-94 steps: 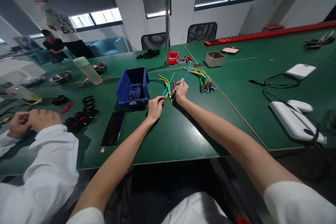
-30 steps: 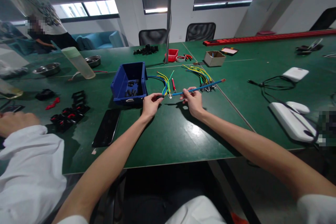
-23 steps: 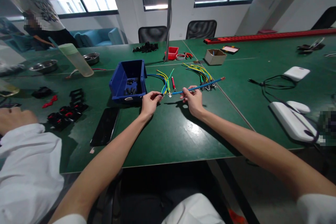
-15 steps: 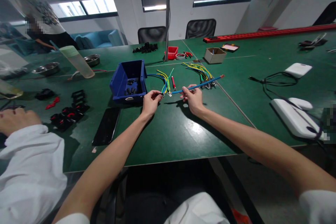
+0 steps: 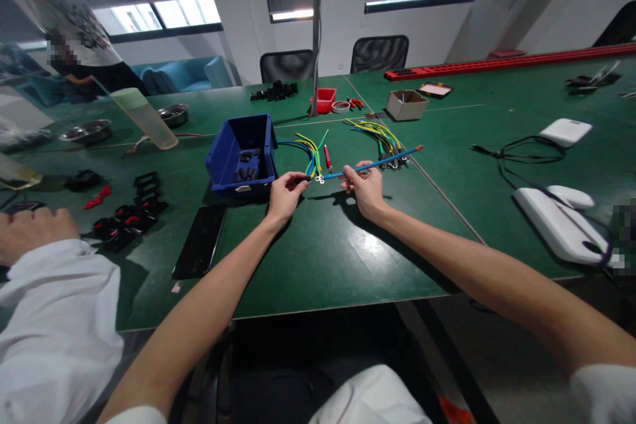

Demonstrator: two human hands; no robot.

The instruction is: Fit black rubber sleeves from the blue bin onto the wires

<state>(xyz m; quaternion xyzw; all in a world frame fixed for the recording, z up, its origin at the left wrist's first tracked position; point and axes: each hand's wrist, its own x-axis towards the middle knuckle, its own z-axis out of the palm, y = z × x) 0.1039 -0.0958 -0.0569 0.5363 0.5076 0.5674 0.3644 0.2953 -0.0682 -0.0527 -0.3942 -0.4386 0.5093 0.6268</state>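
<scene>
My right hand is closed in a pinch on a blue wire that runs up to the right, with a ring terminal at its near end and a reddish tip at the far end. My left hand is closed in a pinch on a small dark piece I cannot make out, held just left of the wire's ring terminal. A blue bin with small black parts stands left of my left hand. Loose coloured wires lie behind my hands, and a second bundle of wires lies further right.
A black phone lies at the near left. Black and red parts sit beside a co-worker's hand and white sleeve. White devices with cables lie at the right. A cardboard box, red tray and pole stand behind.
Since three seconds ago my right hand lifted the blue wire out of the loose pile and holds it level. Over the last second both hands have barely moved.
</scene>
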